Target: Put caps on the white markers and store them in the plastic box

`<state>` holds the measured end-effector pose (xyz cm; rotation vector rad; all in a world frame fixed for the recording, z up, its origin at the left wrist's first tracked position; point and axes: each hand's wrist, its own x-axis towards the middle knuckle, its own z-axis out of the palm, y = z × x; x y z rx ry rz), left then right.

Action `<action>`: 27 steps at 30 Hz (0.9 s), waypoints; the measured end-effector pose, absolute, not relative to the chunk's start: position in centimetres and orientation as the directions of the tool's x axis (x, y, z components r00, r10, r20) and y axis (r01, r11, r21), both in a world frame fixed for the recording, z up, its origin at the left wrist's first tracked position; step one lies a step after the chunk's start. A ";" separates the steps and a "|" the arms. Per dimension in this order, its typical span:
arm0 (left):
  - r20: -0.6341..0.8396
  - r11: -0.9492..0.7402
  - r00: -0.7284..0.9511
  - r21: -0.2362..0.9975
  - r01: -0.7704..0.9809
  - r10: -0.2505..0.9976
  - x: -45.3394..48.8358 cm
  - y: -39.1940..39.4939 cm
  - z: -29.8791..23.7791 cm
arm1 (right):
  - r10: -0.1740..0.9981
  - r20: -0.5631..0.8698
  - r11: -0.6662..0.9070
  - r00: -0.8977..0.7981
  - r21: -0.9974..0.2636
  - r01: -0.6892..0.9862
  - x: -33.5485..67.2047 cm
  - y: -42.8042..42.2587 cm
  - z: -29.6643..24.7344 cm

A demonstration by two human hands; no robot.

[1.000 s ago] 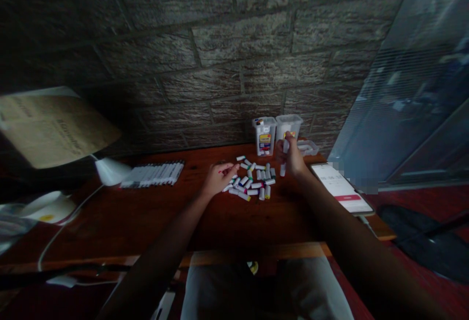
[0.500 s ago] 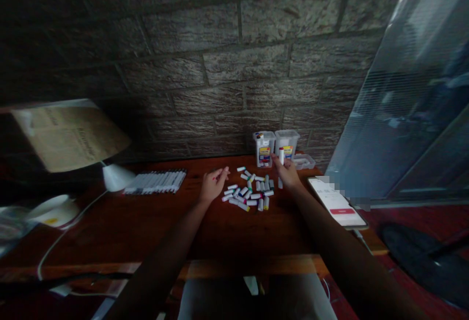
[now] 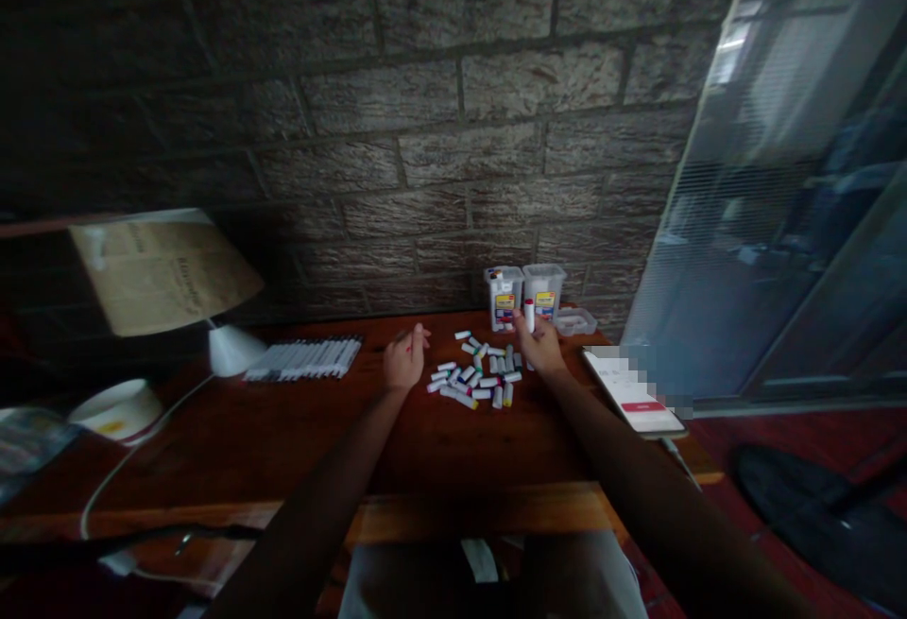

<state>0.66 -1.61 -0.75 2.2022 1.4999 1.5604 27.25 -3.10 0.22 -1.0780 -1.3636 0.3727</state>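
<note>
Red-topped marker (image 3: 529, 316) | upright, pinched in right fingers (image 3: 521, 327) | left fingers (image 3: 418, 337): grip unclear

The things are carried by a brown wooden table (image 3: 439, 454), its far edge set along the wall. At its left end a white bowl (image 3: 117, 409) is placed, with a crumpled plastic bag (image 3: 32, 449) beside it. The white base of a lamp (image 3: 233, 351) is seated farther in, and a white cord (image 3: 120, 468) is trailed toward the near edge. Just right of the lamp, white markers (image 3: 304, 359) are laid side by side. Short white pieces (image 3: 488, 382) with coloured ends are scattered mid-table. Behind them, two clear containers (image 3: 504, 302) are stood upright, with a shallow clear piece (image 3: 575, 321) placed alongside. At the right, a phone (image 3: 624, 383) is laid, a cable (image 3: 676, 456) plugged into it.
</note>
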 end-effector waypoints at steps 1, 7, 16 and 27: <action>0.696 -0.529 0.025 0.521 0.670 0.718 0.6 -1.6 -0.8 | 0.754 0.612 0.517 0.240 -0.777 0.359 27.3 -2.9 0.0; 0.711 -0.540 0.040 0.495 0.681 0.702 0.6 -1.6 -0.8 | 0.780 0.593 0.497 0.197 -0.780 0.381 27.8 -2.1 -1.0; 0.672 -0.557 0.046 0.570 0.604 0.739 0.3 -2.0 -0.3 | 0.754 0.648 0.572 0.108 -0.729 0.377 26.9 -3.3 0.9; 0.563 -0.500 0.069 0.664 0.555 0.824 -0.3 -2.2 -0.2 | 0.644 0.765 0.598 -0.010 -0.495 0.630 25.6 -4.2 1.1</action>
